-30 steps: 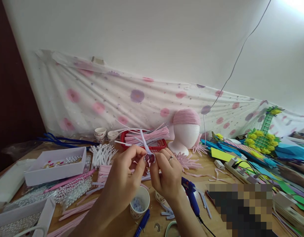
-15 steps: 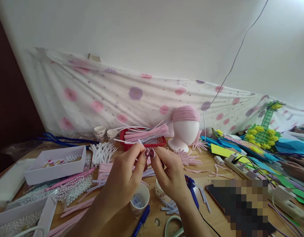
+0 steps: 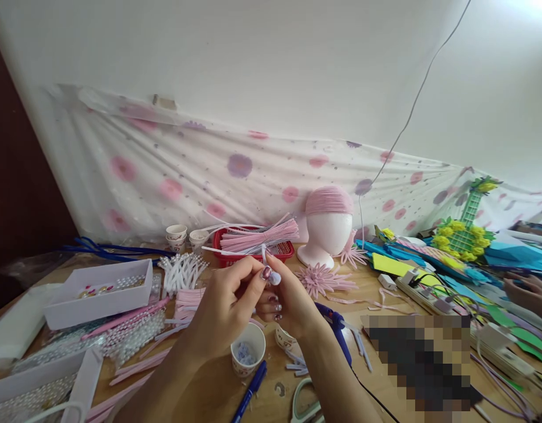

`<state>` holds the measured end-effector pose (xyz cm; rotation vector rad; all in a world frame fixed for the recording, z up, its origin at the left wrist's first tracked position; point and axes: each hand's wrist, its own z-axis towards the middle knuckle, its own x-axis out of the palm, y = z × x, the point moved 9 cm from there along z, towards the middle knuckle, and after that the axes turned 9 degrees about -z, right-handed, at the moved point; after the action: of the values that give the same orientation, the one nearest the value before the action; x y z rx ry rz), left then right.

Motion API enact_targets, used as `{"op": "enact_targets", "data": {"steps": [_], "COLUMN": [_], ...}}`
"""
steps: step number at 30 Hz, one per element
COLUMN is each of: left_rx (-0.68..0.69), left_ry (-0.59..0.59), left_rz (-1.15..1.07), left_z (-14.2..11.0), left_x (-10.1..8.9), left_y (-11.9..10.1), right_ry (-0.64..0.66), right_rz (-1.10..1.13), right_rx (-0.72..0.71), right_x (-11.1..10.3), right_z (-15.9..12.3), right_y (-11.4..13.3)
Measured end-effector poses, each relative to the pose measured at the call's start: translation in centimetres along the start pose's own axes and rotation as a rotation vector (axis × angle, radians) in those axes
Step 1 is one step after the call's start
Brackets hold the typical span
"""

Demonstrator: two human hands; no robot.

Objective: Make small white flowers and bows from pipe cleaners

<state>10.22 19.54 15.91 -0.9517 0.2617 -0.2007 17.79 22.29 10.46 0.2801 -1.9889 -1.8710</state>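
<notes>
Both hands meet above the wooden table (image 3: 376, 296), pinching a small pale lilac pipe-cleaner piece (image 3: 271, 271). My left hand (image 3: 226, 308) grips it with thumb and forefinger from the left. My right hand (image 3: 288, 302) curls its fingers round the piece from the right. Below the hands stands a paper cup (image 3: 248, 351) with small bluish bits inside. A blue glue gun (image 3: 339, 332) lies just right of my right wrist.
A red basket (image 3: 253, 249) of pink pipe cleaners and a foam head (image 3: 327, 229) stand behind. White trays (image 3: 98, 288) with beads sit at left. A blue pen (image 3: 248, 396), scissors (image 3: 306, 405), a power strip (image 3: 423, 291) and another person's hand (image 3: 528, 294) are nearby.
The hands have closed more tightly around the lilac piece, and my right hand has rotated so its fingers curl under. The piece's upright end now sticks up shorter than one second ago.
</notes>
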Motion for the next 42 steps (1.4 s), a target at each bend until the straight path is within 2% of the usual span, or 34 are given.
{"op": "enact_targets", "data": {"steps": [3,6,8,12,16,19,25,30,33,36,42], "left_rx": [0.011,-0.001,-0.011,-0.031,-0.066,-0.140,-0.179,-0.196,-0.175,-0.137,-0.040], "left_ry": [-0.001,-0.024,-0.063,-0.203,-0.205,-0.153,0.001,0.028,0.027,0.042,0.063], "left_rz": [0.019,-0.063,-0.132,-0.152,-0.155,-0.273,-0.379,-0.409,-0.362,-0.272,-0.046], "left_z": [0.2,0.1,0.0,-0.6,-0.9,-0.8,-0.3,-0.3,-0.4,-0.4,-0.2], "left_x": [0.1,-0.2,-0.8,-2.4,-2.3,-1.5,-0.6,-0.4,-0.4,-0.5,-0.9], "left_y": [0.1,0.2,0.2,0.0,-0.3,0.2,1.3,1.6,1.3,0.8,0.2], "right_ry": [-0.059,-0.131,-0.192,-0.337,-0.157,-0.073,-0.011,-0.023,-0.070,-0.059,-0.091], "right_rz": [0.138,0.133,-0.001,-0.456,-0.703,-0.766,-0.880,-0.954,-1.088,-1.166,-1.171], "right_rx": [-0.097,-0.195,-0.276,-0.526,-0.670,-0.681,-0.725,-0.736,-0.718,-0.694,-0.655], "right_x": [0.2,-0.2,-1.0,-2.1,0.5,1.7,2.3,2.4,2.4,2.5,2.0], "right_z": [0.0,-0.4,-1.0,-3.6,-5.6,-6.2,-6.3,-6.4,-6.4,-6.3,-5.9], "right_y": [0.9,1.7,2.5,5.2,6.4,6.5,6.6,6.7,6.9,6.8,6.6]}}
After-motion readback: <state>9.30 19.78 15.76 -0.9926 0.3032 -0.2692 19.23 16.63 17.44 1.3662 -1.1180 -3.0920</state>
